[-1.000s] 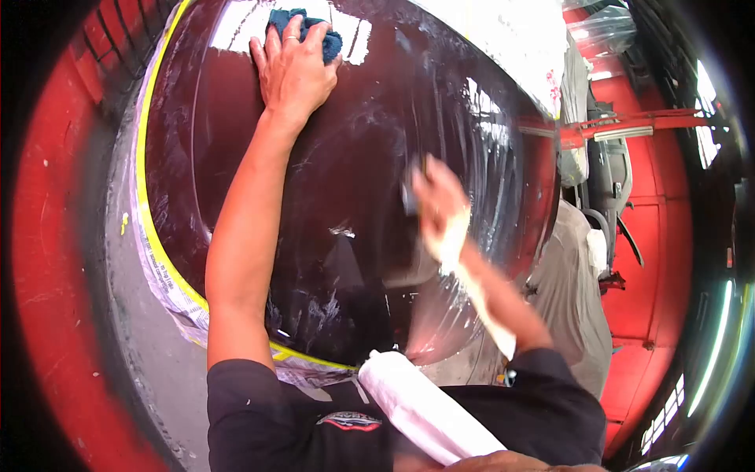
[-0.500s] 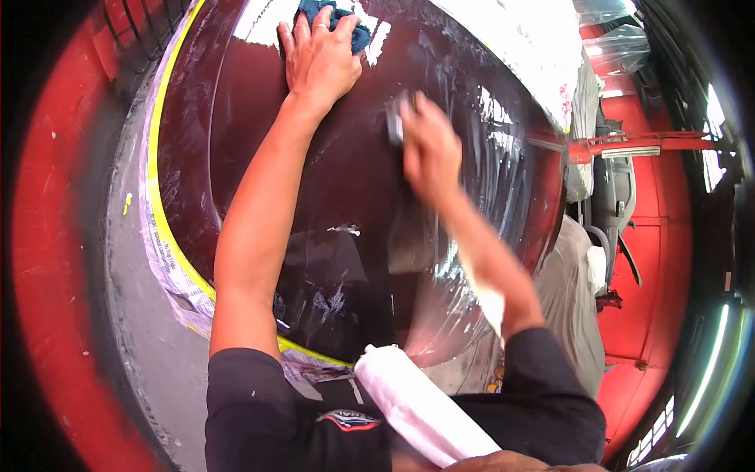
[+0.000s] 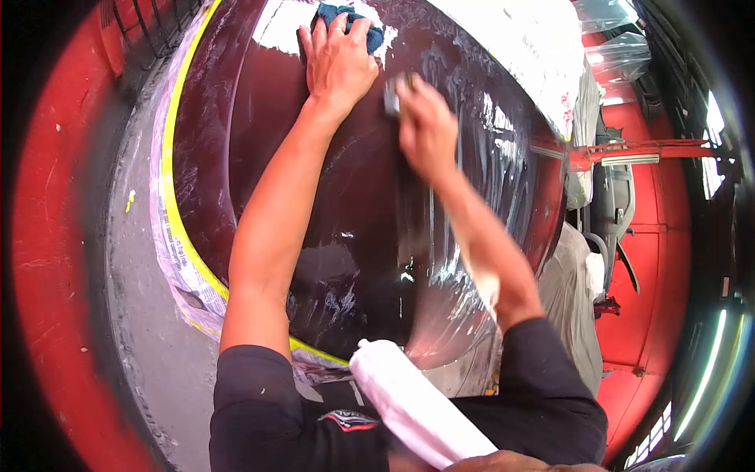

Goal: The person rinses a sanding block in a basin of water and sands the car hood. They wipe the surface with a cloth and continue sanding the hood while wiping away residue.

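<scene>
A bunched, dark blue fabric cloth (image 3: pixel 375 41) lies on a broad, glossy, dark maroon curved panel (image 3: pixel 362 193), toward its far end, between the left edge, bordered by bright yellow tape (image 3: pixel 168 153), and the white sheet-like covering (image 3: pixel 523 59) along its far right edge. The left hand (image 3: pixel 340 72) rests over the cloth with its fingers slightly spread and bent; whether they grip it or only press it down, I cannot tell. Just nearer and to the right, the right hand (image 3: pixel 429 130) has its fingers closed around a small, grey, block-like object (image 3: pixel 391 101), too blurred to name, its lower side hidden against the panel. Whitish smears (image 3: pixel 507 153) streak the panel toward its right edge. The cloth looks soft and light, best held flat under spread fingers or pinched by a fold; the block seems light and fairly stiff, best taken by its sides. The shiny surface is probably slippery and easily scratched.
</scene>
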Tool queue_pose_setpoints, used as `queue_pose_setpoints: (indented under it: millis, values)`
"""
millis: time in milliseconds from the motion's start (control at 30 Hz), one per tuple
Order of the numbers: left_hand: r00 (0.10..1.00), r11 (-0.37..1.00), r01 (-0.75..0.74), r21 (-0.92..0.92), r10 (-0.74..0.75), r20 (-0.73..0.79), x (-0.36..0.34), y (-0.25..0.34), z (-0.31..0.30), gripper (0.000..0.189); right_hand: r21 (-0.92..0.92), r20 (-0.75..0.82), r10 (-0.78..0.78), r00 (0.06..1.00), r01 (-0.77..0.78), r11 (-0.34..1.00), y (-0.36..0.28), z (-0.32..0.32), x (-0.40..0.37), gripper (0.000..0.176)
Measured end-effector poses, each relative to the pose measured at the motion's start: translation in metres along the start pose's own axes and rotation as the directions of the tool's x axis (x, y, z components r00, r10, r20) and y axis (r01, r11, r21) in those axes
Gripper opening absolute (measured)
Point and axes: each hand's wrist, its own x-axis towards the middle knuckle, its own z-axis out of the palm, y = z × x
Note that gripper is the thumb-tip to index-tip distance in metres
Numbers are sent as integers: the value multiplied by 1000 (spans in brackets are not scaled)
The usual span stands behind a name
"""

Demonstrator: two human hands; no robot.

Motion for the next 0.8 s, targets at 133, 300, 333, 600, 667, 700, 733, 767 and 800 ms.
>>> queue_pose_setpoints:
  millis: [133,300,333,600,667,700,733,767,800]
  values:
    - [980,978,-56,-200,16,-198,-2,4,-9,34,25,27,23,999,-24,999,-3,-3,-20,36]
    - [963,980,-81,-181,30,-267,0,3,-6,31,3,159,187,969,-190,982,-114,-88,-144,49]
    - [986,988,-5,-157,-22,-167,1,1,1,37,-14,153,145,978,-145,989,-97,-77,-138,48]
    - [996,969,39,-244,-59,-73,5,-9,2,46,0,35,-25,999,25,1000,-33,-9,-22,47]
    - [991,977,29,-213,-55,-118,5,-7,6,43,-1,105,134,985,-135,991,-90,-58,-115,43]
    - [985,981,36,-189,-67,-159,5,-6,8,41,7,166,181,969,-185,983,-113,-81,-154,47]
    - [987,981,40,-192,-69,-147,3,-7,9,41,26,147,155,977,-161,987,-113,-81,-157,47]
    - [984,987,25,-161,-53,-168,3,-7,11,40,30,121,92,988,-96,995,-99,-73,-134,43]
    - [979,992,14,-126,-39,-199,5,-7,12,40,19,101,86,991,-88,996,-81,-57,-100,42]
